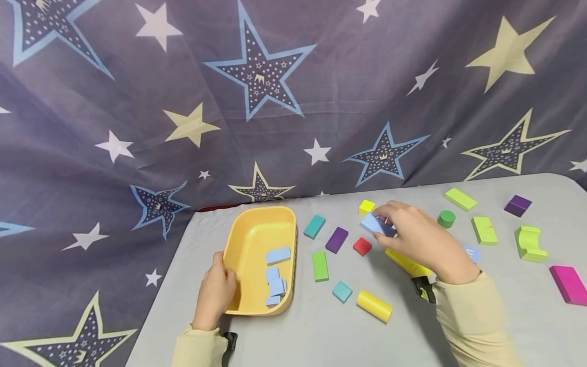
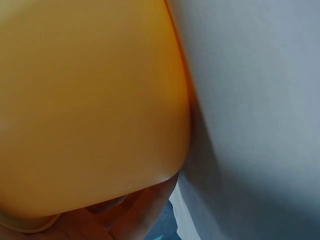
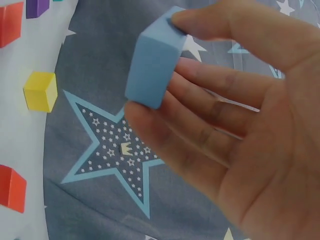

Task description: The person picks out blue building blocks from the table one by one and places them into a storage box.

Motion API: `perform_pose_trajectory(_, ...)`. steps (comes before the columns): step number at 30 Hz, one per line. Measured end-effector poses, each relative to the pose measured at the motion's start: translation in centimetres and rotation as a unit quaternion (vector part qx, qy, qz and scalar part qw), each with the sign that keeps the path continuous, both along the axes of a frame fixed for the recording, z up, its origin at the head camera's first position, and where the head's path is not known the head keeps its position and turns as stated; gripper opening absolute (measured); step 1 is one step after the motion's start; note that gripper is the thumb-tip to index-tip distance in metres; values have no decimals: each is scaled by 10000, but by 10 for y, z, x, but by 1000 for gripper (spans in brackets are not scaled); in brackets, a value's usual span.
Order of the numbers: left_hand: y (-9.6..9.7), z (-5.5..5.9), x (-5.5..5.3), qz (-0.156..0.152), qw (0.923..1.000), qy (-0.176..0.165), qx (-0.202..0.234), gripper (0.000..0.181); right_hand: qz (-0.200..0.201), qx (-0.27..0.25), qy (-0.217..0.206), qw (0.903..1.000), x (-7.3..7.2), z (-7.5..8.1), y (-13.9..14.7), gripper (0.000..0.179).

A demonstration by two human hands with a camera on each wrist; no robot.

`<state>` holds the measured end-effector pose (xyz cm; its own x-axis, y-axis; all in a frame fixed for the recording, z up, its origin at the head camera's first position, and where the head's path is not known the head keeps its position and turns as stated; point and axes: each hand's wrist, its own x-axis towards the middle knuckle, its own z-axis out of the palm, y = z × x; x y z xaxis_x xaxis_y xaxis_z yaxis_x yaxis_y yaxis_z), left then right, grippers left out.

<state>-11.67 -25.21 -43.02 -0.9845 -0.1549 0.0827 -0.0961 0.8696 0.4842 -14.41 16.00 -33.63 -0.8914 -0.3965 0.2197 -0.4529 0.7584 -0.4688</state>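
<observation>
Blocks (image 1: 337,240), apparently partway through gathering. Several blue pieces (image 1: 277,256) lie inside the yellow tub (image 1: 247,255), its left side gripped by the left hand (image 1: 215,285). Well apart from the left, the right hand (image 1: 417,233) pinches a blue block (image 1: 373,224) above the bench (image 1: 293,339), not yet in the tub. Another blue block (image 1: 472,253), near that hand, seems left to collect; pieces of other colours (image 1: 321,266) lie scattered outside.

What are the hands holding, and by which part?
The right hand pinches a light-blue rectangular block by opposite sides; the left hand grips a yellow, rounded plastic basin by its left rim.
</observation>
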Motion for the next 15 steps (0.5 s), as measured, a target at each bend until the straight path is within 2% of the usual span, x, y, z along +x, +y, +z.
perform_pose_trajectory(15, 0, 1, -1, 35, 10000, -47, -31, 43, 189, 3, 21, 9998, -5, -10, -15, 34)
